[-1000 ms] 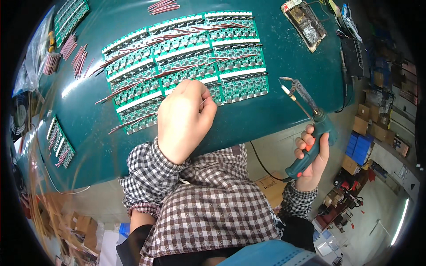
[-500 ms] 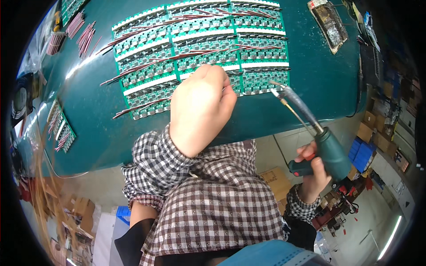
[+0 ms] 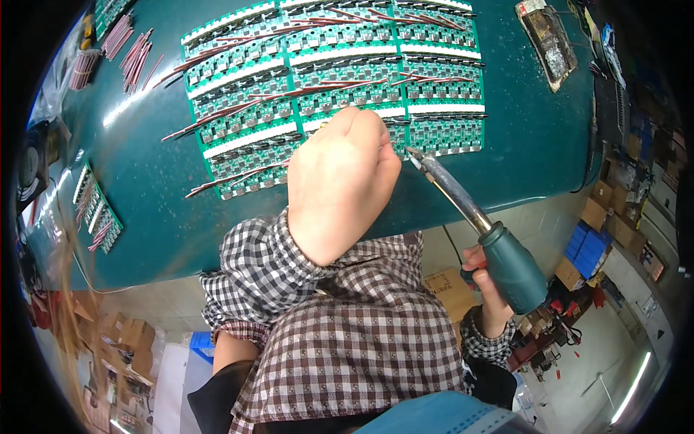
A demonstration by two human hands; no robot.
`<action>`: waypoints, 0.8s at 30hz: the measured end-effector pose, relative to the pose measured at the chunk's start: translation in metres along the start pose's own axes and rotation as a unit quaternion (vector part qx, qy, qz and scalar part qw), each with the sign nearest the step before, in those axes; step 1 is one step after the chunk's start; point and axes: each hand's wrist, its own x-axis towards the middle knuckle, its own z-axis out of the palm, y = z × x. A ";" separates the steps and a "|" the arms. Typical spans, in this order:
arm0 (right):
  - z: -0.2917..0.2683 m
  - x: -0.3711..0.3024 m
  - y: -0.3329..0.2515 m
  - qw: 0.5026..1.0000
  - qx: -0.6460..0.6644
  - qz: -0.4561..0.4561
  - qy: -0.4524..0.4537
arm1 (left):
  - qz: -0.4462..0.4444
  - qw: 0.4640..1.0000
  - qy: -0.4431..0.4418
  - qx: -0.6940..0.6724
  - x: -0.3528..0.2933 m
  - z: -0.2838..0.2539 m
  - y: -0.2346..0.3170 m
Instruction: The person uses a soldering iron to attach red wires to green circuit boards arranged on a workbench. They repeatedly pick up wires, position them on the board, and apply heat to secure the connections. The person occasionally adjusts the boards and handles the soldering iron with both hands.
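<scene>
Several green circuit boards (image 3: pixel 444 137) lie in a grid on the green table, bearing white strips, dark components and thin red and black wires (image 3: pixel 231 114). My left hand (image 3: pixel 341 184) is closed above the front row, its back toward me. Its pinched fingertips are turned away, so what they hold is hidden. In my right hand (image 3: pixel 494 295) is a soldering gun (image 3: pixel 512 266) with a dark green body, gripped by its handle below the table's front edge. Its metal tip points up and left, close beside my left fingers at the front-row boards.
Bundles of reddish wires (image 3: pixel 136 61) lie at the far left. A small board with wires (image 3: pixel 97 210) sits near the left edge. At the far right is a scorched, residue-covered block (image 3: pixel 551 47). Cardboard boxes and blue bins (image 3: pixel 587 246) stand beyond the table at right.
The soldering gun has swung left, bringing its tip from the right-hand boards to beside my left fingers. My left hand sits slightly farther right in view, still closed; the boards also shift right in view.
</scene>
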 end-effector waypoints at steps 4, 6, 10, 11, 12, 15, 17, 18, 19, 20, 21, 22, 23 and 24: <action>-0.007 -0.003 0.005 0.997 -0.069 0.017 -0.014 | -0.007 1.000 -0.024 0.007 0.000 -0.003 0.002; -0.005 -0.004 0.005 0.996 -0.090 0.016 -0.010 | -0.008 1.000 -0.021 0.006 0.000 -0.002 0.002; -0.002 -0.002 0.003 0.994 -0.106 0.011 -0.017 | -0.010 1.000 -0.022 0.003 0.001 -0.002 0.002; -0.003 -0.001 0.005 0.992 -0.125 -0.014 -0.023 | -0.010 1.000 -0.023 0.004 0.001 -0.002 0.002; -0.004 0.000 0.008 0.988 -0.143 -0.039 -0.030 | -0.011 1.000 -0.023 0.004 0.001 -0.002 0.002; -0.003 0.001 0.008 0.986 -0.157 -0.055 -0.029 | -0.010 1.000 -0.023 0.003 0.001 -0.001 0.002; -0.003 0.002 0.008 0.986 -0.154 -0.054 -0.026 | -0.010 1.000 -0.023 0.001 0.001 -0.001 0.002; -0.002 0.002 0.008 0.986 -0.154 -0.058 -0.027 | -0.011 1.000 -0.023 0.000 0.001 -0.001 0.002; -0.002 0.003 0.008 0.986 -0.154 -0.061 -0.028 | -0.012 1.000 -0.023 0.000 0.001 0.000 0.002; -0.002 0.003 0.007 0.986 -0.155 -0.056 -0.025 | -0.013 1.000 -0.023 0.000 0.001 0.000 0.002; -0.002 0.002 0.007 0.986 -0.157 -0.051 -0.023 | -0.014 1.000 -0.024 0.000 0.001 0.000 0.002; -0.002 0.002 0.007 0.986 -0.159 -0.046 -0.020 | -0.014 1.000 -0.025 0.001 0.002 0.000 0.002; -0.003 0.002 0.008 0.985 -0.163 -0.049 -0.023 | -0.014 1.000 -0.026 0.002 0.002 0.000 0.002; -0.004 0.002 0.009 0.984 -0.168 -0.051 -0.025 | -0.014 1.000 -0.027 0.003 0.002 0.000 0.003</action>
